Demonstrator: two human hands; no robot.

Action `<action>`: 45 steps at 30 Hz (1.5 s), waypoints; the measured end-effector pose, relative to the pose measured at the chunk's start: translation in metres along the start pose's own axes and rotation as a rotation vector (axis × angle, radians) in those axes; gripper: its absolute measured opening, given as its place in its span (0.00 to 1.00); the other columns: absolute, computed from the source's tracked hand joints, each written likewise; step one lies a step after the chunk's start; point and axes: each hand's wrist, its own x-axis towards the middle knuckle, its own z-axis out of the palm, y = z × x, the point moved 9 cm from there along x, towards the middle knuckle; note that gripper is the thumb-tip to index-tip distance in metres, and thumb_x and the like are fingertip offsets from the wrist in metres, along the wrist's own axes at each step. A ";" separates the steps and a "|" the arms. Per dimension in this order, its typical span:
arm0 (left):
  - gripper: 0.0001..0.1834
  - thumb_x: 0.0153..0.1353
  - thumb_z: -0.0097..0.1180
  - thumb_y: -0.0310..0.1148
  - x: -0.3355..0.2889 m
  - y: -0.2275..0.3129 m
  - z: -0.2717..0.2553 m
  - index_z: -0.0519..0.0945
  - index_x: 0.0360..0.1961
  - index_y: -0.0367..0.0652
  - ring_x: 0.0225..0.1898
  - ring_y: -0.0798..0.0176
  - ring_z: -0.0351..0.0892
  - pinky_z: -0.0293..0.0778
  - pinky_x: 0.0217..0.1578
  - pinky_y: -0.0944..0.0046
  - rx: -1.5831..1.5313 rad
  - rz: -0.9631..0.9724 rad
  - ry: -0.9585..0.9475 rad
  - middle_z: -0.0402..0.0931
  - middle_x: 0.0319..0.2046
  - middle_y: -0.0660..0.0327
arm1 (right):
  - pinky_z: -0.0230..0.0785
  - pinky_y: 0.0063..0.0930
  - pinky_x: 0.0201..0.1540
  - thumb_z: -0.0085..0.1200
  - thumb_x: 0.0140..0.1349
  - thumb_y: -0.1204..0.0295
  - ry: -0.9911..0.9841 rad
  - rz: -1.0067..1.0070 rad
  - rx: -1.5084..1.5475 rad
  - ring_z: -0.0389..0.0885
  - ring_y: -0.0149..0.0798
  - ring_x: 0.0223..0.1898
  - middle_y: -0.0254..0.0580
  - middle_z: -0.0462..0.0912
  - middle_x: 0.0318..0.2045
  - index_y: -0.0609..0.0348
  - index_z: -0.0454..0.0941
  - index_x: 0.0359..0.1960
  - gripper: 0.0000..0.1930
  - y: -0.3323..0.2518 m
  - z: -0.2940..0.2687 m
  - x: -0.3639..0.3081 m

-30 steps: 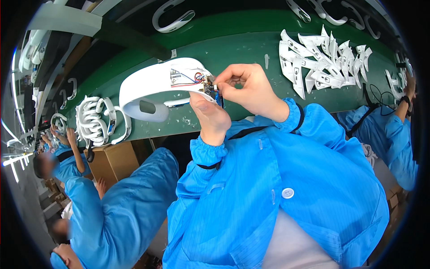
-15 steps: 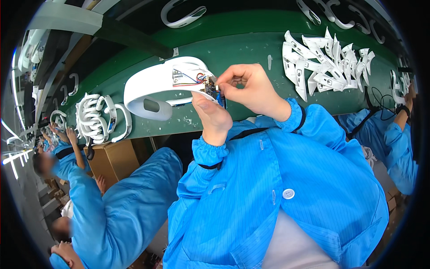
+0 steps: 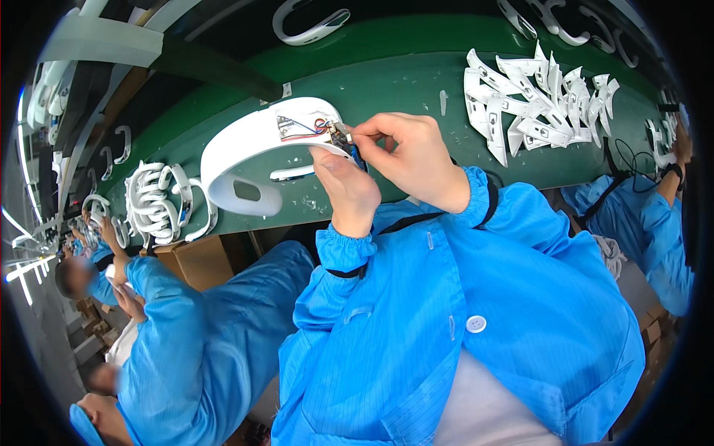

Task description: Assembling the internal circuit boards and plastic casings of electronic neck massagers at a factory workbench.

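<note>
A white U-shaped device housing (image 3: pixel 227 149) is held up over the green bench, its curved side toward the left. Near its right end the shell is uncovered, showing red and blue wires (image 3: pixel 306 132) and a small circuit board (image 3: pixel 340 138). My left hand (image 3: pixel 346 192) is closed on that end from below, thumb pointing up. Beside the board, my right hand (image 3: pixel 416 154) pinches a small light-coloured connector (image 3: pixel 348 137) between thumb and index finger. Fingertips partly cover the connector, so whether it is seated cannot be told.
White curved covers (image 3: pixel 547 111) lie heaped on the green bench (image 3: pixel 387 85) at right. Several white U-shaped housings (image 3: pixel 149 197) are stacked at left. Another housing (image 3: pixel 311 24) lies at the back. A co-worker in blue (image 3: pixel 216 334) sits close at left, another (image 3: pixel 647 223) at right.
The housing has tipped and moved slightly left with both my hands, showing more of its inner side. My right fingers stay pinched at the board. The left co-worker's arms have moved.
</note>
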 end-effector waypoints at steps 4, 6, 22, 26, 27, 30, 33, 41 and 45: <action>0.46 0.54 0.20 0.72 0.000 -0.003 0.001 0.62 0.44 0.33 0.33 0.67 0.67 0.65 0.33 0.68 -0.023 -0.029 0.070 0.67 0.31 0.59 | 0.68 0.23 0.23 0.56 0.44 0.77 0.045 -0.077 -0.043 0.77 0.33 0.20 0.43 0.78 0.20 0.64 0.75 0.22 0.04 -0.004 -0.002 0.003; 0.45 0.55 0.19 0.72 0.001 -0.015 0.000 0.63 0.43 0.35 0.32 0.66 0.68 0.66 0.32 0.68 -0.069 -0.076 0.062 0.68 0.30 0.59 | 0.67 0.23 0.22 0.56 0.43 0.77 0.068 -0.038 0.001 0.77 0.32 0.20 0.43 0.78 0.19 0.64 0.75 0.22 0.04 0.006 -0.010 0.005; 0.44 0.58 0.18 0.69 -0.005 -0.032 0.015 0.56 0.58 0.39 0.47 0.64 0.67 0.67 0.46 0.65 -0.208 -0.126 -0.034 0.65 0.47 0.56 | 0.72 0.23 0.36 0.54 0.50 0.75 -0.196 0.252 0.354 0.80 0.31 0.31 0.45 0.82 0.29 0.68 0.80 0.35 0.11 0.041 -0.005 0.001; 0.45 0.57 0.18 0.69 -0.003 -0.014 0.018 0.56 0.56 0.37 0.45 0.64 0.67 0.66 0.45 0.65 -0.021 0.012 -0.083 0.64 0.44 0.57 | 0.72 0.24 0.33 0.54 0.50 0.75 -0.171 0.252 0.272 0.81 0.33 0.29 0.46 0.82 0.28 0.66 0.80 0.35 0.11 0.035 -0.008 0.001; 0.45 0.57 0.18 0.69 -0.003 -0.016 0.019 0.56 0.56 0.37 0.45 0.64 0.67 0.66 0.45 0.65 -0.021 0.011 -0.082 0.64 0.44 0.57 | 0.72 0.24 0.33 0.54 0.50 0.75 -0.172 0.252 0.272 0.81 0.33 0.29 0.46 0.82 0.28 0.66 0.80 0.35 0.11 0.032 -0.007 0.000; 0.45 0.60 0.18 0.65 -0.002 -0.014 0.018 0.59 0.49 0.25 0.39 0.54 0.69 0.65 0.40 0.60 0.097 0.066 -0.041 0.68 0.37 0.47 | 0.72 0.26 0.28 0.53 0.47 0.75 -0.064 0.093 -0.075 0.80 0.37 0.26 0.43 0.81 0.24 0.61 0.81 0.29 0.08 0.016 -0.016 0.000; 0.46 0.59 0.16 0.66 0.001 -0.006 0.022 0.60 0.46 0.25 0.32 0.50 0.70 0.65 0.34 0.56 0.206 0.084 -0.046 0.69 0.31 0.45 | 0.68 0.33 0.23 0.54 0.42 0.73 0.100 -0.254 -0.389 0.76 0.41 0.22 0.37 0.77 0.17 0.56 0.75 0.17 0.02 -0.005 -0.018 -0.002; 0.45 0.58 0.16 0.67 -0.001 -0.021 0.014 0.61 0.47 0.30 0.32 0.60 0.70 0.68 0.32 0.63 0.023 -0.069 -0.028 0.69 0.31 0.51 | 0.68 0.33 0.26 0.54 0.42 0.72 0.103 -0.123 -0.374 0.76 0.43 0.23 0.41 0.76 0.18 0.58 0.76 0.19 0.04 0.024 -0.047 0.013; 0.41 0.58 0.19 0.68 0.000 -0.037 0.008 0.63 0.45 0.36 0.28 0.63 0.73 0.71 0.30 0.66 -0.246 -0.200 0.025 0.71 0.27 0.55 | 0.68 0.39 0.29 0.50 0.46 0.73 -0.096 0.136 -0.574 0.76 0.48 0.24 0.43 0.76 0.19 0.59 0.77 0.23 0.04 0.098 -0.049 0.017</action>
